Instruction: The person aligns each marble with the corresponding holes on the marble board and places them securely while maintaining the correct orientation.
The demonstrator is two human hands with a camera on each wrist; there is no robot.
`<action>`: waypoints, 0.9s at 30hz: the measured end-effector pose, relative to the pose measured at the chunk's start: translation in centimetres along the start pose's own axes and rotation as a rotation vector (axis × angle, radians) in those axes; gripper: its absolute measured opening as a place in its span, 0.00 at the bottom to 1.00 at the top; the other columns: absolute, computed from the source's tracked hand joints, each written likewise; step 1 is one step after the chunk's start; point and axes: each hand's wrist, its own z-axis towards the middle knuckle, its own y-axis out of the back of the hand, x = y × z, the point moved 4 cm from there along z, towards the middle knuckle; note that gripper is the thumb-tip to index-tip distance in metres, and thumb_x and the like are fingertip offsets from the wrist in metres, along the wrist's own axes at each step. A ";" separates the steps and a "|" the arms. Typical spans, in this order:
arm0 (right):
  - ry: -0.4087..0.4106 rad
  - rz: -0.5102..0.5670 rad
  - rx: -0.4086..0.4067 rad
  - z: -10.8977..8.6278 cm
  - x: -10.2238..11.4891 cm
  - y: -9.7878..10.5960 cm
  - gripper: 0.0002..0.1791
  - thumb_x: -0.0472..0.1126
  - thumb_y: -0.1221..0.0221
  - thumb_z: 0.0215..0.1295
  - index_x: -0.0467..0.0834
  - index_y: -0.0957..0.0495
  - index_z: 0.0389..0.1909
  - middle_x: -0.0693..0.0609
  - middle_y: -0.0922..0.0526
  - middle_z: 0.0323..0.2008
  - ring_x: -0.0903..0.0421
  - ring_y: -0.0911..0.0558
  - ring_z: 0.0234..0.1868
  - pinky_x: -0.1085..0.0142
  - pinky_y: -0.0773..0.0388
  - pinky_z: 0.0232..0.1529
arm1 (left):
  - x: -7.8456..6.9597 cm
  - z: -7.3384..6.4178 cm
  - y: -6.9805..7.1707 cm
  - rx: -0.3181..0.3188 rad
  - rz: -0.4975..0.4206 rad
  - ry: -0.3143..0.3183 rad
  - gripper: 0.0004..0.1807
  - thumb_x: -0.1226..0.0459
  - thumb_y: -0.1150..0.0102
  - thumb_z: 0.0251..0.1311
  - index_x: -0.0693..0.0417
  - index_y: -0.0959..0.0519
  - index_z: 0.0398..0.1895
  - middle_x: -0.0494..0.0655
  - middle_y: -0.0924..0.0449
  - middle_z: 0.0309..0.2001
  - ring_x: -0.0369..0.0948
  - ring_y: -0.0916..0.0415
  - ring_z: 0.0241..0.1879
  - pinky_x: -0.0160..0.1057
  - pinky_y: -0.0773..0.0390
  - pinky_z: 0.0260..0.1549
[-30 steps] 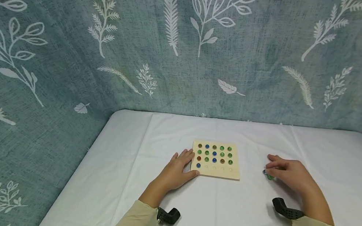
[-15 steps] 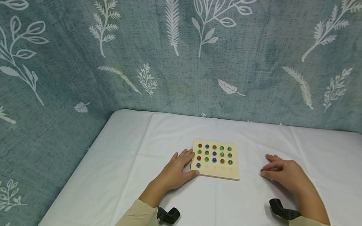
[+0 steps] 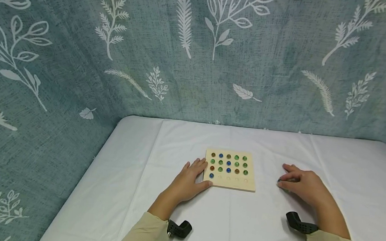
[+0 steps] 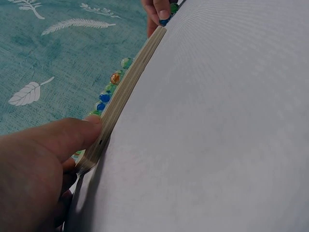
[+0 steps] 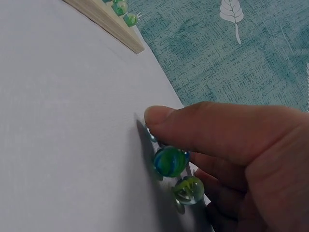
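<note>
A pale wooden board [image 3: 250, 184] lies on the white cloth, with rows of coloured glass marbles [image 3: 229, 163] in its hollows. In its nearest row a blue marble [image 3: 211, 176] sits at the left end, beside several bare hollows. My left hand [image 3: 186, 182] rests against the board's left side, thumb [image 4: 84, 133] on the near edge and fingers extended. To the right of the board, my right hand [image 3: 307, 185] pinches a marble [image 5: 152, 136] between thumb and index finger, mostly hidden by the thumb. A blue-green marble [image 5: 171, 161] and a clear greenish marble [image 5: 189, 190] lie close under that hand.
The white-covered table [image 3: 161, 148] stretches around the board, with a gap of cloth between board and right hand. A teal leaf-patterned curtain [image 3: 182, 88] hangs behind and to the left. Black wrist cameras [image 3: 179, 229] sit on both wrists.
My right hand has shifted slightly left, towards the board, and its thumb and index finger have closed around a marble. The left hand and board stay in place.
</note>
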 end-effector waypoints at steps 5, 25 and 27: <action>-0.002 -0.015 0.000 0.1 0.1 -0.1 0.22 0.53 0.33 0.59 0.39 0.14 0.44 0.36 0.37 0.71 0.32 0.45 0.74 0.36 0.42 0.68 | 0.0 0.0 0.0 0.000 -0.003 -0.001 0.40 0.48 0.40 0.64 0.51 0.41 0.76 0.42 0.46 0.77 0.40 0.55 0.78 0.46 0.58 0.78; 0.091 0.012 -0.073 1.2 5.7 -2.9 0.20 0.51 0.37 0.65 0.40 0.16 0.50 0.47 0.34 0.72 0.40 0.40 0.74 0.38 0.38 0.68 | 0.0 0.0 0.1 0.005 -0.010 0.013 0.41 0.47 0.40 0.64 0.51 0.41 0.76 0.41 0.46 0.77 0.40 0.55 0.78 0.45 0.59 0.78; 0.129 0.013 -0.080 1.4 6.9 -3.5 0.18 0.49 0.37 0.65 0.41 0.15 0.49 0.48 0.33 0.71 0.41 0.39 0.74 0.38 0.38 0.68 | 0.0 0.0 0.1 0.001 -0.011 0.014 0.41 0.47 0.40 0.64 0.51 0.41 0.76 0.41 0.46 0.77 0.40 0.54 0.78 0.46 0.58 0.78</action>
